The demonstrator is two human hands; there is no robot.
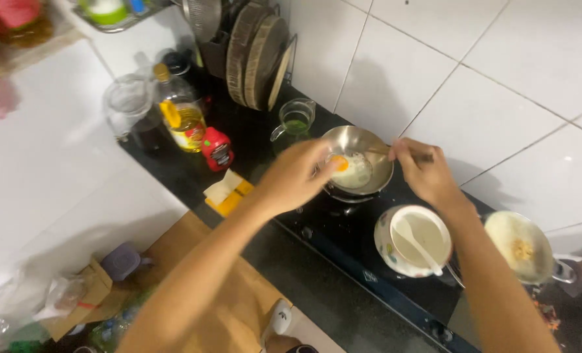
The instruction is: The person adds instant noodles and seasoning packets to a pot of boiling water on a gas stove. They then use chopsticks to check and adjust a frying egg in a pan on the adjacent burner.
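White tiled walls flank a black counter [193,173] that carries a black stove top [343,229]; all places below are taken from the small steel pan [369,147] on that stove.

Nearest the camera, below and left of the pan: tan boards or cardboard [193,261] on the floor side, a torn paper bag [85,294] and a small purple cup [122,261] well apart from the pan.

Just below and right of the pan: a floral-rimmed bowl [385,252] holding pale liquid and a white spoon [418,245]. Further right of it, a second steel pan [523,245] with pale contents.

At the pan: left hand [297,176] reaches in over the near rim, fingers curled together at an egg [346,168], yolk orange, white spread in the pan bottom. Whether the fingertips pinch shell or only touch it cannot be told. Right hand [425,171] at the pan's right rim, fingers pressed together around a thin stick-like utensil [379,151] pointing into the pan.

Left of the pan: yellow and white packet [229,193] on the counter, red-capped small bottle [217,149], oil bottle [183,117] with yellow cap, clear glass jar [129,104].

Just beyond the pan: glass measuring jug [296,121] with green liquid. Farthest: round wooden boards [258,55] upright in a rack.
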